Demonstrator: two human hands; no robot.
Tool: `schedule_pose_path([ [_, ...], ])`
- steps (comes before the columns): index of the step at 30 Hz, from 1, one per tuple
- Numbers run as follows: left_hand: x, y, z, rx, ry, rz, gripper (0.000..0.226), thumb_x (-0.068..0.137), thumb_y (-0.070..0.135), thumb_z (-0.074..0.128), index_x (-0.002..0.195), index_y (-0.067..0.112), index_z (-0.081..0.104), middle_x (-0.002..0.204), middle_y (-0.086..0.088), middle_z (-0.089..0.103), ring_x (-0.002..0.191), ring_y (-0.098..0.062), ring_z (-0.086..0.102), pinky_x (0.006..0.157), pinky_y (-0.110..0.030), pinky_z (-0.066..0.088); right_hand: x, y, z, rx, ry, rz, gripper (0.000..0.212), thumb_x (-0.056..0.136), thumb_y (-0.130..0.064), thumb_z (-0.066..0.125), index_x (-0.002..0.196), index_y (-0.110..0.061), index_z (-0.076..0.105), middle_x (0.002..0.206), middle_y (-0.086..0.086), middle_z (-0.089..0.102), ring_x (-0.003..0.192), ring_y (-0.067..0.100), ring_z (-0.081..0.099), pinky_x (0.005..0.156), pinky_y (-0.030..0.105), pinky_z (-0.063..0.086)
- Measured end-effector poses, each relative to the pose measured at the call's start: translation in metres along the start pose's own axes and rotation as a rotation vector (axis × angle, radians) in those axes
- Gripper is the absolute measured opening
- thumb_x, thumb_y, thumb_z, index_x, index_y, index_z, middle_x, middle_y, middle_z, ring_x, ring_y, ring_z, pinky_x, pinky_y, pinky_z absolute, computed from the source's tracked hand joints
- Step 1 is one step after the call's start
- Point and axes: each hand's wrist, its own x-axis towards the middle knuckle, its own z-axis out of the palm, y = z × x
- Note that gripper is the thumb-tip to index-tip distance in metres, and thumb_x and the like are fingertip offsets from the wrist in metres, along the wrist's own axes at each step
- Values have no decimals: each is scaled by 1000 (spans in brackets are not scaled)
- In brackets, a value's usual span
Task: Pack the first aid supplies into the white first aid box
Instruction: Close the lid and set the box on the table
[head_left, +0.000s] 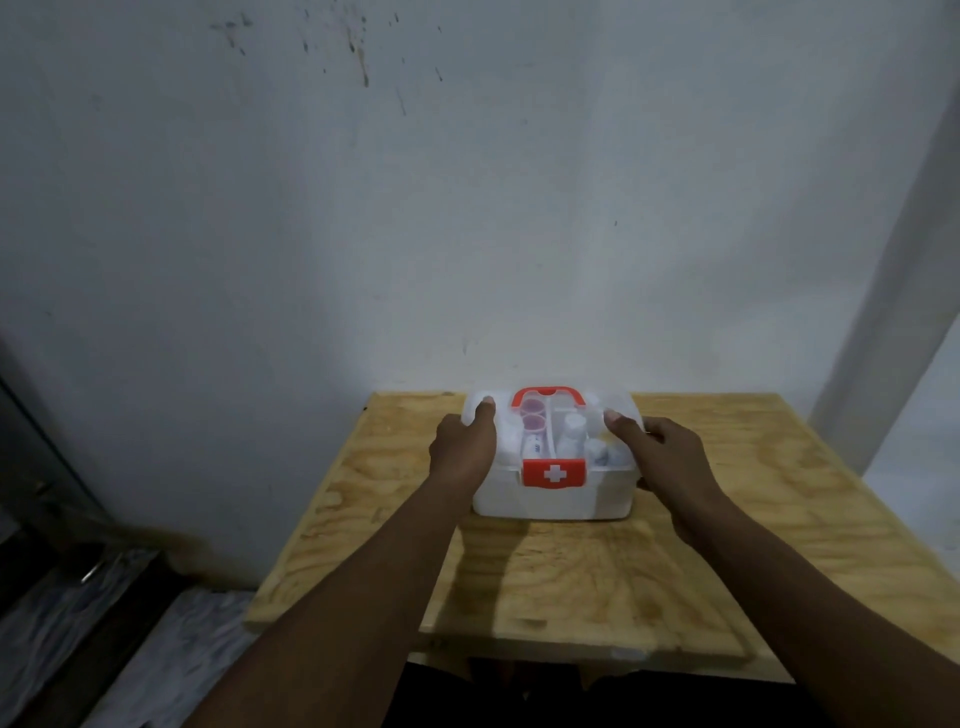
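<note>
The white first aid box (553, 499) stands near the far edge of the wooden table (571, 587). Its clear lid (621, 408) is down, with a red handle (553, 393) on top and a red latch with a white cross (554, 473) at the front. Through the lid I see small bottles (574, 428) and pink-capped containers (689, 415) inside. My left hand (465, 449) grips the box's left side, thumb on the lid. My right hand (660, 447) grips the right side, thumb on the lid too.
A pale wall (467, 208) rises right behind the table. A dark frame and a patterned floor (104, 623) lie to the left, below table height. The table's near edge (519, 644) is close to my body.
</note>
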Motion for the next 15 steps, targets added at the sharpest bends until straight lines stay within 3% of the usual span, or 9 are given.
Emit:
schedule_pose_path([
  [7, -16, 16, 50, 64, -151, 10, 79, 92, 65, 39, 147, 9, 37, 145, -13, 49, 124, -33, 54, 102, -44, 47, 5, 10, -55, -3, 109, -6, 59, 79, -63, 60, 112, -14, 65, 107, 8, 70, 92, 27, 67, 84, 52, 59],
  [10, -21, 14, 68, 138, -114, 47, 78, 92, 65, 35, 148, 11, 35, 149, -12, 44, 128, -32, 51, 102, -42, 46, 6, 17, -65, -114, 123, 2, 68, 85, -64, 56, 132, -15, 54, 131, 12, 61, 112, 30, 61, 96, 52, 52],
  [12, -31, 6, 71, 331, 92, 291, 72, 95, 62, 32, 152, 18, 28, 158, -8, 31, 141, -30, 37, 112, -45, 37, 3, 20, -66, -352, 277, -151, 76, 89, -64, 50, 148, -18, 35, 154, 12, 40, 138, 33, 41, 112, 51, 36],
  [14, -40, -2, 69, 529, 313, 724, 65, 98, 54, 32, 154, 22, 24, 164, -6, 17, 151, -26, 18, 121, -45, 21, -6, 18, -67, -576, 447, -493, 77, 92, -58, 47, 153, -16, 26, 162, 11, 24, 149, 30, 22, 118, 49, 20],
  [15, -41, -6, 67, 601, 346, 912, 65, 98, 50, 34, 155, 21, 23, 165, -8, 14, 152, -26, 12, 122, -44, 15, -10, 19, -67, -646, 474, -650, 77, 92, -53, 47, 154, -14, 24, 163, 12, 19, 151, 29, 16, 120, 49, 16],
])
